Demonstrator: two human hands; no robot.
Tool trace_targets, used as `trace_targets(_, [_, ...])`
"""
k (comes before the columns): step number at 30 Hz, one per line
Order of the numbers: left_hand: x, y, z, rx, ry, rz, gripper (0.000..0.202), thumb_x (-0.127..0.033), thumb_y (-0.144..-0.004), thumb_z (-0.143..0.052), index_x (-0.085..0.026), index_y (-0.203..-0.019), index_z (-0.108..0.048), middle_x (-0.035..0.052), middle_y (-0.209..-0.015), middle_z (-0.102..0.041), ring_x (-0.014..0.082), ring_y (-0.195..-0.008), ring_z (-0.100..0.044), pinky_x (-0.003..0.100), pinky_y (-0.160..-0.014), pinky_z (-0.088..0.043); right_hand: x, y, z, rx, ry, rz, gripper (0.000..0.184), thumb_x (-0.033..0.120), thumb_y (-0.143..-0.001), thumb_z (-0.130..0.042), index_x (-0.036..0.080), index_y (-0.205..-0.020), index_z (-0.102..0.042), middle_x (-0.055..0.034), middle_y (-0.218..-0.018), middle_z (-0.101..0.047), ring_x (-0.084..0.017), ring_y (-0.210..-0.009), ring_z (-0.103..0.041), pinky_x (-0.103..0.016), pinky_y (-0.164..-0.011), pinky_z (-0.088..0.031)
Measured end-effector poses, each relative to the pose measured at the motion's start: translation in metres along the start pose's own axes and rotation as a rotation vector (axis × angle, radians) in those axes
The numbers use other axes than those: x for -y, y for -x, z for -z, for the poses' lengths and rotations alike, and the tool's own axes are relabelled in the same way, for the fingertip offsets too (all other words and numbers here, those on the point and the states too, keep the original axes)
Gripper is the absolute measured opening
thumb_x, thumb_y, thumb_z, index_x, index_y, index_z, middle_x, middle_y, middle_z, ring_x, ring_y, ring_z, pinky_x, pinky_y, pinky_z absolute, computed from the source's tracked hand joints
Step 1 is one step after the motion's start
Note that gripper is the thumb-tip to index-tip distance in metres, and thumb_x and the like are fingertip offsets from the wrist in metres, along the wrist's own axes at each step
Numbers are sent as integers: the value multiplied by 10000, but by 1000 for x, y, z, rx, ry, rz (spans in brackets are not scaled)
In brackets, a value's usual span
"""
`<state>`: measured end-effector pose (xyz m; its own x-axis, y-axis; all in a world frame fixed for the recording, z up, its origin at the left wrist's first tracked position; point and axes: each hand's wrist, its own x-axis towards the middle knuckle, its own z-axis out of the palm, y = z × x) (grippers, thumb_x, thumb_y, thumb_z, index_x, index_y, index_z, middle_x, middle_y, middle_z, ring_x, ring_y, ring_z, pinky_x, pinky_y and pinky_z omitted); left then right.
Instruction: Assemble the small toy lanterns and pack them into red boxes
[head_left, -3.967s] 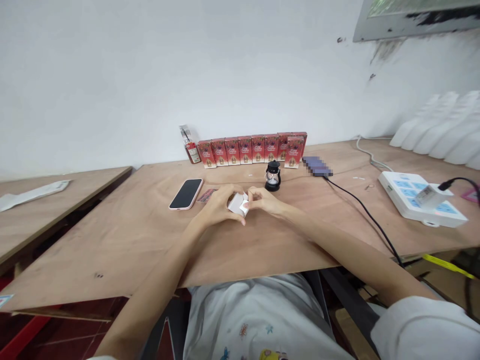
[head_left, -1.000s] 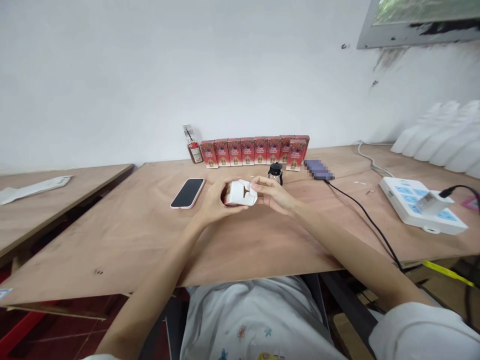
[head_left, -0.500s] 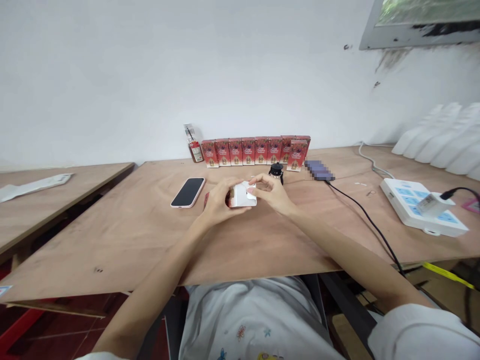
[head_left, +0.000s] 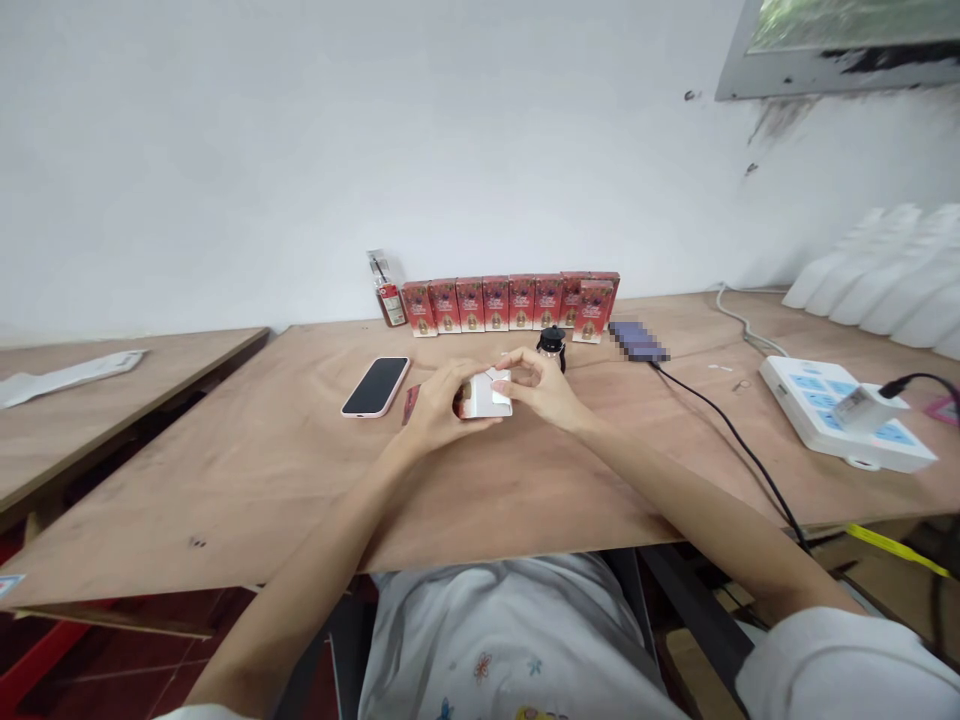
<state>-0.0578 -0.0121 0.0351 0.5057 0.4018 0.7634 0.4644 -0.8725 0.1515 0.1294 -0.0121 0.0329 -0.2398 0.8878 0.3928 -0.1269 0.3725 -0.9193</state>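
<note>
A small carton (head_left: 484, 400) with white end flaps and a red printed side lies low over the table between my hands. My left hand (head_left: 441, 405) wraps around its body from the left, thumb along the near edge. With bent fingers, my right hand (head_left: 544, 388) grips the white flaps at the right end. Beyond my left hand a red printed piece (head_left: 410, 404) pokes out; whether it belongs to the carton I cannot tell. Just behind my right hand stands a small jar-like thing with a black top (head_left: 552, 340), partly hidden.
Several red boxes (head_left: 496, 303) stand in a row by the wall, beside a tilted bottle (head_left: 391, 302). A phone (head_left: 376, 386) lies left of my hands. To the right are a blurred purple device (head_left: 639, 341), its black cable (head_left: 727, 430) and a power strip (head_left: 795, 400).
The carton and both hands have dipped very slightly. More of the red piece beyond my left hand shows now. My right fingers stay at the flaps.
</note>
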Motion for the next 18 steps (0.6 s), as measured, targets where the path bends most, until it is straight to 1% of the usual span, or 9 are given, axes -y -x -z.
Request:
trace_targets(4, [-1,0,0,2,0,20,589,-415,-697,-749,-225,-1183,-474,84,-1105,-617,233,-1010,-607,355,-812,-498,2,1,-1,-15,8,2,293,300,-631,-772,224,-825,-565,-6,-864,-615,-160,-805,-605,-309,-711,-502])
trace_targets(8, [0,1,-1,-13,-14,11,603,-438,-694,-747,-228,-1189,-473,83,-1090,-619,228,-987,-612,345,-797,-495,4,2,-1,-22,23,15,292,299,-643,-762,221,-841,-563,-15,-940,-609,-150,-804,-605,-299,-705,-505])
trace_targets(13, [3,1,-2,-41,-37,-67,467,-427,-707,-739,-225,-1071,-528,82,-1083,-600,218,-977,-604,321,-770,-483,7,4,-2,-16,64,34,256,301,-680,-732,219,-851,-561,-15,-948,-607,-138,-786,-610,-285,-685,-512])
trace_targets(15, [3,1,-2,-46,-34,-68,448,-428,-699,-745,-225,-1036,-532,75,-1070,-600,210,-958,-605,315,-764,-478,8,4,-2,-13,72,43,250,306,-690,-722,220,-857,-558,-14,-951,-605,-134,-764,-612,-288,-675,-514])
trace_targets(18, [3,1,-2,-38,-31,-35,460,-442,-687,-748,-223,-1020,-519,70,-1055,-605,202,-927,-611,306,-741,-476,8,4,0,8,67,44,257,314,-695,-720,224,-866,-551,-17,-953,-607,-139,-759,-615,-298,-671,-514])
